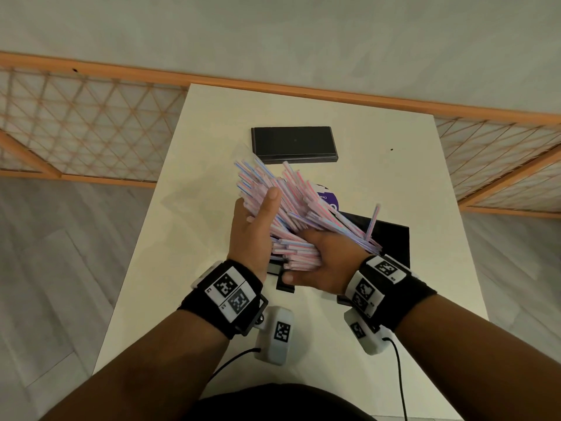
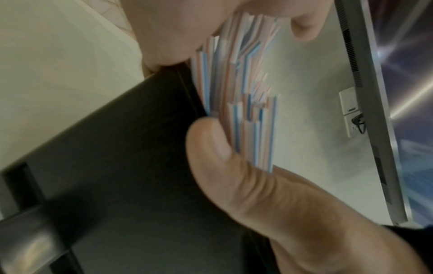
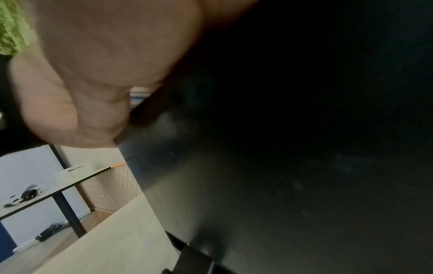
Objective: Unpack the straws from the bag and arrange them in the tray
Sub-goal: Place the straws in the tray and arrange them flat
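A thick bundle of pink-, blue- and white-striped straws (image 1: pixel 285 205) fans out toward the far left, raised over the table. My left hand (image 1: pixel 258 220) holds its middle, with the thumb lying along the top and the fingers underneath. My right hand (image 1: pixel 315 259) grips the near ends in a fist. One straw (image 1: pixel 373 220) sticks up alone on the right. Under the hands lies a black tray (image 1: pixel 391 238). The bag's purple label (image 1: pixel 328 199) shows behind the bundle. In the left wrist view my thumb (image 2: pixel 234 176) presses the straws (image 2: pixel 246 92) beside the tray (image 2: pixel 117 166). In the right wrist view my right hand (image 3: pixel 93 74) is above the dark tray (image 3: pixel 281 185).
A second black tray-like box (image 1: pixel 294 144) lies further back on the white table (image 1: pixel 188 268). An orange wooden lattice rail (image 1: pixel 91 126) runs behind the table. The table's left and right edges are close to the work area. A monitor edge (image 2: pixel 374 111) shows in the left wrist view.
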Tool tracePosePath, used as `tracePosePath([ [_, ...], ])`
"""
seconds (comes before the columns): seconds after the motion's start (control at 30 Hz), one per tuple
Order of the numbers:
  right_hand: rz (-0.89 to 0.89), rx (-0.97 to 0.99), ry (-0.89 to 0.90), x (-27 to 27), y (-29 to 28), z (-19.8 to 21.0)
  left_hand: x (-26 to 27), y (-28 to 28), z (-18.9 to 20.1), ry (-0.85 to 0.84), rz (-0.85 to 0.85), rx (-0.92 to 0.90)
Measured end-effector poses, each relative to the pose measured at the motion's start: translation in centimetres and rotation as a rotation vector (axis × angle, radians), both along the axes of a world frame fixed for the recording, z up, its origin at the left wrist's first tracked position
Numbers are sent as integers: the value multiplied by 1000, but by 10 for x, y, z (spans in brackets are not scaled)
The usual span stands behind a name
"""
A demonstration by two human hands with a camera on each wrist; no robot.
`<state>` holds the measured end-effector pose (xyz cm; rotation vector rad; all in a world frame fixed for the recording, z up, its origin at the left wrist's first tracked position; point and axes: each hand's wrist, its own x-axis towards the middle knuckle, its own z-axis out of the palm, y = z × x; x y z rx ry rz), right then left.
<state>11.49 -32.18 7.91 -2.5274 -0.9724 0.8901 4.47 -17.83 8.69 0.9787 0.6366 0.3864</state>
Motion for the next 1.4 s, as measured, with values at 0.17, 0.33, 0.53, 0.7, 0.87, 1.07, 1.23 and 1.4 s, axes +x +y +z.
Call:
tracePosePath([
  [0.17,14,26,0,0,5,5,1,0,1,1,-36,-7],
  [0.33,23,76,7,-4,8,-3,-3,5,-5,52,16,-51],
  [0.53,4,10,48,-3,13,-2,-5,3,-5,28,-19,10],
  [0.7,13,85,98,1,16,8,-6,1,-2,-48,-10,-16],
  [0.87,-28,114,46,-3,19,0,-4,3,2,-25,-7,-75],
  [1.07,-16,-90,-64,-2,22,16,-14,12,-3,5,-28,78],
  [1.23,-78,-93,-135,-11,13,12,-16,13,-10,90,-93,136],
  [1.4,-129,-85,-139,-18,3,11,-12,7,-12,170,-276,301],
])
